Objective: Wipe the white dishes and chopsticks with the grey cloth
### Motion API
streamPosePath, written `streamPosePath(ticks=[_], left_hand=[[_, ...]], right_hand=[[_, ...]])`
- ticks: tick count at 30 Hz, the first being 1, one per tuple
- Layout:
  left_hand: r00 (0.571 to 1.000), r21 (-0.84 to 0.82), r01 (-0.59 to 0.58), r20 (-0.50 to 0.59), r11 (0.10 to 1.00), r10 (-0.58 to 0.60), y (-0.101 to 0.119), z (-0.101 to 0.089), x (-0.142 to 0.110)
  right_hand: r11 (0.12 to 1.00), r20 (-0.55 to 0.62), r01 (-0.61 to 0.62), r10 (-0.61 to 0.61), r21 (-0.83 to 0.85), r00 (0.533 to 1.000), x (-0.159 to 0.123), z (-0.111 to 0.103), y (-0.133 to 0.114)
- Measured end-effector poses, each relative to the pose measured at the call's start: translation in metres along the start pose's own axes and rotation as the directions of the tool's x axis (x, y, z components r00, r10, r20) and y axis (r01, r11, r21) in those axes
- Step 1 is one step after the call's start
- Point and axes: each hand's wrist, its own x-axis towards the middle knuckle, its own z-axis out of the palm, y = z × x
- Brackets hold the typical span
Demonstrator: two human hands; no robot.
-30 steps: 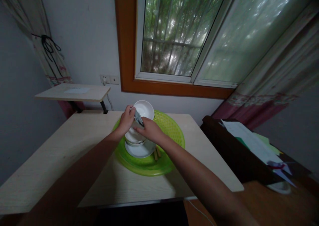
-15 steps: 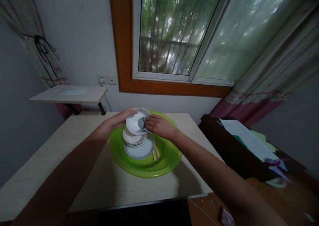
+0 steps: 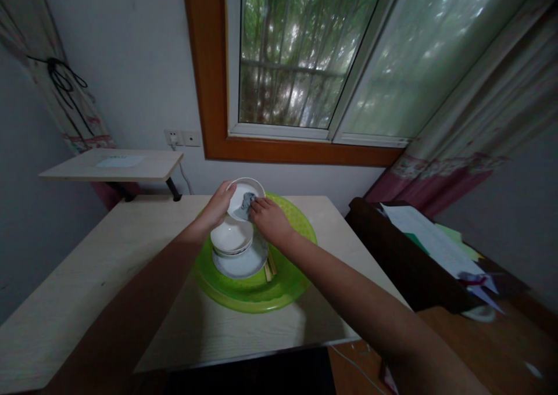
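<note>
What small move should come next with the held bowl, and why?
Probably slide the cloth further around the held bowl: the left hand grips its rim, and the right hand has the cloth inside, covering only part of it.

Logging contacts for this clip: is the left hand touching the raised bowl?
Touching. The head view shows the left hand gripping the raised bowl, with part of the hand overlapping its left rim.

Pale walls point(image 3: 143, 69) meet 1 orange-framed window point(image 3: 296, 64) between 2 tied or hanging curtains point(image 3: 471, 110).
</note>
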Motion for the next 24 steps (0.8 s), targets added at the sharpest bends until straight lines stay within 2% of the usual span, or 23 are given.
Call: streamPosePath(ticks=[2, 4, 7, 9, 11, 14, 18, 21, 24], left_hand=[[1.0, -0.094, 0.019, -0.013, 0.995, -0.02, -0.005, 0.003, 0.0], [0.998, -0.171, 0.033, -0.046, 0.985, -0.041, -0.006, 0.005, -0.001], [0.995, -0.24, 0.05, -0.076, 0.969, -0.07, -0.002, 0.005, -0.003], [0.994, -0.286, 0.068, -0.064, 0.956, -0.09, 0.0, 0.004, -0.005], [0.993, -0.339, 0.089, -0.042, 0.937, -0.11, 0.0, 0.002, -0.007], [0.991, -0.369, 0.122, -0.013, 0.921, -0.137, -0.004, 0.001, -0.009], [0.989, -0.367, 0.146, 0.055, 0.919, -0.136, -0.01, 0.004, -0.01], [0.993, -0.385, 0.117, 0.071, 0.916, -0.097, -0.009, 0.006, -0.01], [0.995, -0.413, 0.1, 0.056, 0.905, -0.085, -0.007, 0.007, -0.01]], right_hand=[[0.994, 0.026, -0.091, 0.09, 0.066, 0.996, 0.005, -0.001, -0.012], [0.978, 0.037, -0.127, 0.122, 0.163, 0.992, 0.009, -0.003, -0.024], [0.948, -0.018, -0.099, 0.11, 0.301, 0.994, 0.012, -0.003, -0.033], [0.944, -0.043, -0.06, 0.078, 0.324, 0.996, 0.01, 0.0, -0.031], [0.96, -0.046, -0.007, 0.021, 0.281, 0.999, 0.005, 0.003, -0.024], [0.99, -0.058, 0.072, -0.066, 0.121, 0.996, -0.004, 0.008, -0.006], [0.996, -0.09, 0.063, -0.069, -0.058, 0.994, -0.009, 0.013, 0.015], [0.992, -0.114, 0.03, -0.044, -0.124, 0.992, -0.006, 0.016, 0.016], [0.993, -0.097, -0.011, -0.001, -0.121, 0.995, -0.003, 0.017, 0.002]])
